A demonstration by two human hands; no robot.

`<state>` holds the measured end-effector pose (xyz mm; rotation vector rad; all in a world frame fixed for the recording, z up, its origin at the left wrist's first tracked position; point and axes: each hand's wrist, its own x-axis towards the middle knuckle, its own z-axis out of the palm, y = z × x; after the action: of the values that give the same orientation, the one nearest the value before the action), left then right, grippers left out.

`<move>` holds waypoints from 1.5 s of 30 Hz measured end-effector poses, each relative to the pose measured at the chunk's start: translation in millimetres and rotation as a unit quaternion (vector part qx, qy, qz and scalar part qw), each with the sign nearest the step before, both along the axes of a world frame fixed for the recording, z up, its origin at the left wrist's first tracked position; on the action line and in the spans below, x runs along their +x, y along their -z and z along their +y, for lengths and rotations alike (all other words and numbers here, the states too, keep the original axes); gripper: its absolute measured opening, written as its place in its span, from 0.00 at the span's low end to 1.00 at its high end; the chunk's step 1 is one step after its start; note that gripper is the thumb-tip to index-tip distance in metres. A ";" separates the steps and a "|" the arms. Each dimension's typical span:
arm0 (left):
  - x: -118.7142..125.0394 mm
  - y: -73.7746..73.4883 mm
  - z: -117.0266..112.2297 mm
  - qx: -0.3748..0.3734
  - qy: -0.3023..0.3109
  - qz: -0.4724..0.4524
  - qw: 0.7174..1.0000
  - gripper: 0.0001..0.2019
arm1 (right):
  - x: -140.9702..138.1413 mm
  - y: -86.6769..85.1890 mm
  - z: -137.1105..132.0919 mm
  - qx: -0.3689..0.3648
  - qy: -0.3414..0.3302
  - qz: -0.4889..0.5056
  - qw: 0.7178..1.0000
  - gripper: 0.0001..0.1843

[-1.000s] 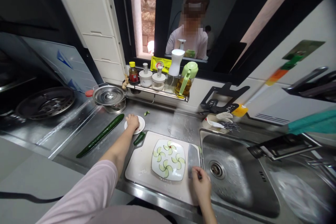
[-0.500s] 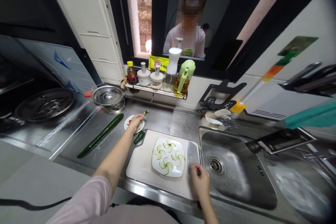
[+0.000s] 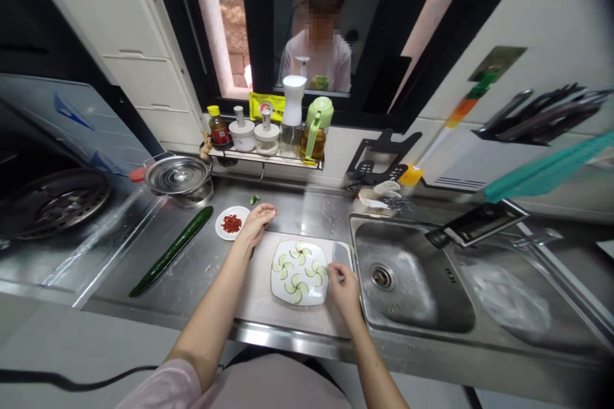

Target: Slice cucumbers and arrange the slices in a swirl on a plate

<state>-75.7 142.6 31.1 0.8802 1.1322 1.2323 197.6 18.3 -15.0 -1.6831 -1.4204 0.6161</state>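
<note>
My left hand hovers above the counter between a small white dish of red chili bits and a square white plate. Its fingertips are pinched together; what they hold is too small to make out. The plate carries cucumber slices laid in pinwheel shapes and stands on a white cutting board. My right hand rests at the plate's right edge, fingers curled round the handle of a cleaver that lies flat on the board.
A whole cucumber lies left of the board, with a lidded steel pot behind it. A condiment rack runs under the window, where another person shows. A steel sink is on the right.
My left hand has come off the small dish and moved right toward the plate, uncovering the chili. My right hand stays at the cleaver. The view has shifted.
</note>
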 end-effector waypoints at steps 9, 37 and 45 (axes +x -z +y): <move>57.6 -35.3 -52.0 0.111 0.021 0.124 0.986 0.15 | -36.9 -91.3 21.7 0.083 -0.115 0.023 0.990 0.08; 76.2 -48.2 -92.9 0.281 0.045 0.264 0.922 0.11 | -39.5 -115.4 21.3 -0.015 -0.133 0.219 0.967 0.08; 76.7 -42.8 -90.7 0.261 0.056 0.241 0.933 0.12 | -39.1 -109.6 22.3 -0.024 -0.131 0.233 0.963 0.07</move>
<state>1.0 51.9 74.0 1.6995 1.1202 1.2789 158.5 40.6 94.6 -1.2774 -1.2903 1.1210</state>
